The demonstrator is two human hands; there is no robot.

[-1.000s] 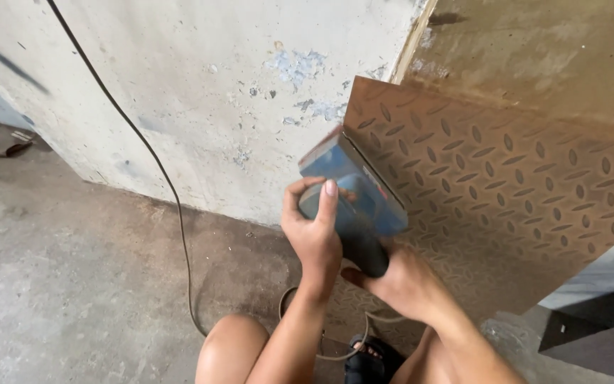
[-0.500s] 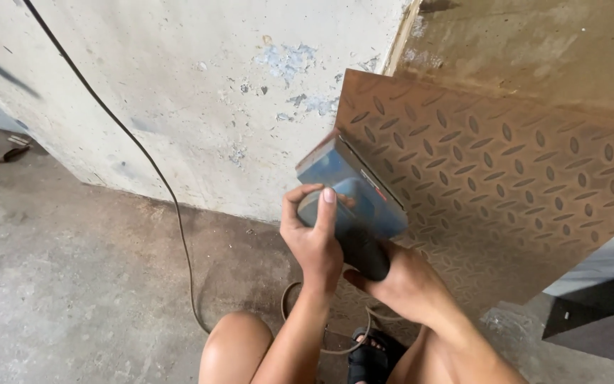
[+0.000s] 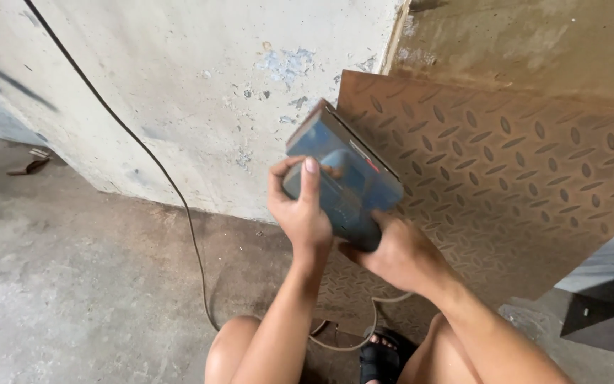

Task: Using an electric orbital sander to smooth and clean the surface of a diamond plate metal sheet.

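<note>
Against the brown diamond-tread metal plate, seen from the head camera looking down, a blue power sander sits with its flat base pressed to the plate's left part, near the plate's upper left corner. Both hands are clamped on this tool: the left hand wraps the upper body from the left side, thumb lying up along the blue housing and fingers curled round the far edge, while the right hand grips the dark lower end of the tool from below and from the right. Each hand is closed firmly on the sander, and the two hands lie close together, nearly touching. The plate leans tilted against a pale, chipped concrete wall, with a rusty brown panel behind its upper edge. A thin black cable runs down the wall and along the grey concrete floor, and a lighter cord loops near the person's bare knees at the bottom of the view. One foot in a black sandal shows between the legs, just below the plate's lower edge.
</note>
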